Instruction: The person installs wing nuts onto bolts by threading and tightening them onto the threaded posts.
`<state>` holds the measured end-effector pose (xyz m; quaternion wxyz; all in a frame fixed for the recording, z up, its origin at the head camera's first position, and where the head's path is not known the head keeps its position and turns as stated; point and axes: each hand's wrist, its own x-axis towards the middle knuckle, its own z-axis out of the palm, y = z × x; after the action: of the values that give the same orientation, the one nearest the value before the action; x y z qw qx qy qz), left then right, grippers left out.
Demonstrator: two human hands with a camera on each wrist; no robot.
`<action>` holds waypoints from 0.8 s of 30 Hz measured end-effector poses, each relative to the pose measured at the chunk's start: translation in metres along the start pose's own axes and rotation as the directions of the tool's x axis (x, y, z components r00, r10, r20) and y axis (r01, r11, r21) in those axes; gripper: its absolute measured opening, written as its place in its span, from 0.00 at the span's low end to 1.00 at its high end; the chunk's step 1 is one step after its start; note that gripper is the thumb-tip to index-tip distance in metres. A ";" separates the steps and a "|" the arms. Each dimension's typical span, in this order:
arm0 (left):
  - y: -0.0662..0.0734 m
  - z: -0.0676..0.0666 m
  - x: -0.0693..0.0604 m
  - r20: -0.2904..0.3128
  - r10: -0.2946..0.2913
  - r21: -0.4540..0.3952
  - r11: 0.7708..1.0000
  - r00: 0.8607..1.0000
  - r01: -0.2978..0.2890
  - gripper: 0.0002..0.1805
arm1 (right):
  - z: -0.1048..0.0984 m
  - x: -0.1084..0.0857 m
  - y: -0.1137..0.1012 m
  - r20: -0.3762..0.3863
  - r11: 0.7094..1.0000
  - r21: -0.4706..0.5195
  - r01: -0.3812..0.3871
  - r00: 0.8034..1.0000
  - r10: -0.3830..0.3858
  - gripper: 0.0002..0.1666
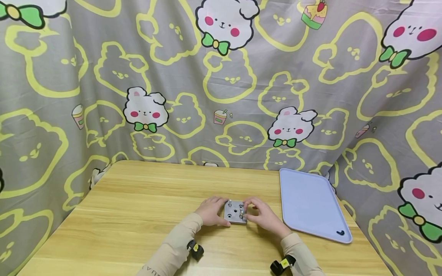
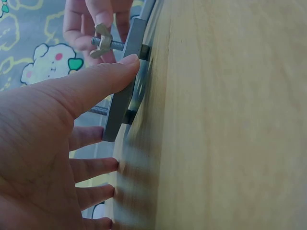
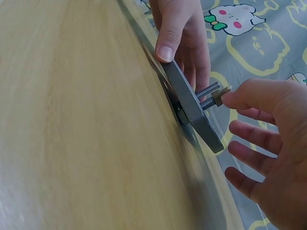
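A square grey metal plate [image 1: 235, 217] with several holes sits low over the table, two bolts standing up through it. My left hand [image 1: 211, 212] holds its left edge, thumb on the near side and fingers toward the far side. On one threaded bolt [image 2: 116, 45] sits a wing nut [image 2: 102, 41], which my right hand [image 1: 261, 216] pinches near the plate's right edge. The right thumb touches the wing nut in the right wrist view; its other fingers are spread loosely. The second bolt [image 2: 98, 110] has no visible nut. Dark bolt heads [image 2: 145, 51] show beneath the plate.
A light blue tray [image 1: 310, 203] lies on the right side of the wooden table [image 1: 145, 203]. A small dark hooked piece [image 1: 340, 232] rests in its near right corner. A patterned curtain [image 1: 193, 145] hangs behind the table and along both sides.
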<state>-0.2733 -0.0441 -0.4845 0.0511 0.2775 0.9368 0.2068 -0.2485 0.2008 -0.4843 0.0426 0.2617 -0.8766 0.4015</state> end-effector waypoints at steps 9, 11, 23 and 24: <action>0.000 0.001 0.001 0.009 -0.007 0.002 1.000 1.000 0.007 0.51 | 0.001 -0.001 0.003 0.007 0.999 -0.035 0.021 1.000 -0.021 0.19; -0.001 0.002 0.001 0.006 -0.005 0.004 1.000 1.000 0.005 0.51 | 0.001 -0.001 0.002 0.004 1.000 -0.025 0.010 1.000 -0.010 0.15; -0.001 0.001 0.000 -0.008 0.005 0.007 1.000 1.000 -0.005 0.51 | 0.002 0.000 0.001 0.005 0.999 0.010 -0.033 0.999 0.032 0.07; -0.001 0.001 0.000 -0.007 0.005 0.006 1.000 1.000 -0.005 0.51 | 0.002 0.000 0.001 0.004 1.000 0.006 -0.031 1.000 0.031 0.07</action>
<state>-0.2735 -0.0443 -0.4856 0.0464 0.2792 0.9370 0.2049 -0.2486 0.2005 -0.4865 0.0340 0.2490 -0.8795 0.4042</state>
